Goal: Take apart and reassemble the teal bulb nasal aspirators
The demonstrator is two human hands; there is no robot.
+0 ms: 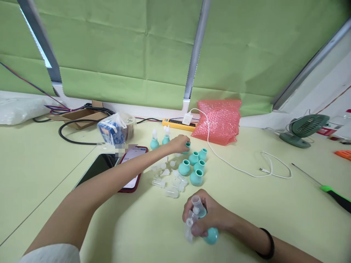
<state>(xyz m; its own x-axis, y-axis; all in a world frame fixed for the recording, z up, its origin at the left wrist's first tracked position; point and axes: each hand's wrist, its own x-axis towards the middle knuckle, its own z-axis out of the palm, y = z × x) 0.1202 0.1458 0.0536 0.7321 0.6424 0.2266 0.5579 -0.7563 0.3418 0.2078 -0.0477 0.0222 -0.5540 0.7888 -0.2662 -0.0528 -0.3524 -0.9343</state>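
My left hand [181,143] reaches across the table, its fingers closed at the neck of a teal rubber bulb [187,147] in the back of a small group. Beside it several more open-necked teal bulbs [184,168] stand upright. My right hand [205,215], nearer to me, grips clear plastic tube pieces [197,205] together with another teal bulb [211,236], whose round end sticks out below the palm. Between the hands lie loose clear plastic tubes [172,191] and small white caps [172,163]. Two teal bulbs with clear tops [154,140] stand behind my left forearm.
Two phones [134,182] lie under and beside my left forearm. At the back are a plastic-wrapped blue pack [111,129], a yellow power strip [175,124] and a pink bubble-wrap bag [219,122]. A white cable [233,168], green fan [304,129] and screwdriver [326,189] lie rightward.
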